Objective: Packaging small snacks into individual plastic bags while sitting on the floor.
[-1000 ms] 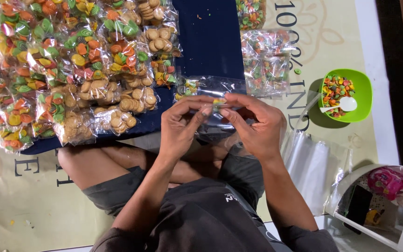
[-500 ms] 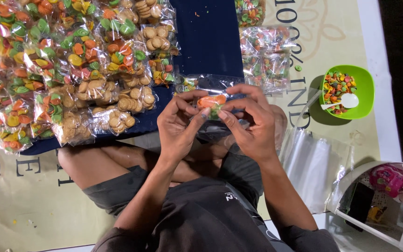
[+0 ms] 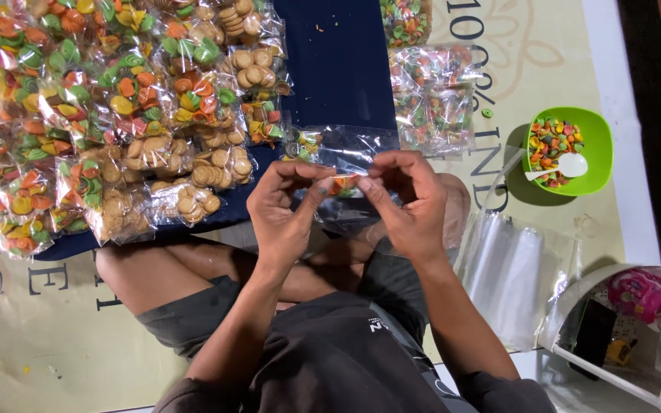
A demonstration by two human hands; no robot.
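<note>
Head view: the left hand [image 3: 288,210] and right hand [image 3: 407,203] both pinch a small clear snack bag [image 3: 343,184] above the lap, fingers closed around it. Its contents are mostly hidden; filled packets [image 3: 116,115] crowd the far left, cut off.

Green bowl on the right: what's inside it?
The green bowl holds small orange, green and yellow snack pieces and a white spoon. The bowl's bottom is covered by them.

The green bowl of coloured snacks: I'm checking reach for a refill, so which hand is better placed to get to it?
Probably the right hand. The green bowl sits on its side of the mat, while the left hand would have to cross over. Both hands now pinch the small clear packet.
</note>
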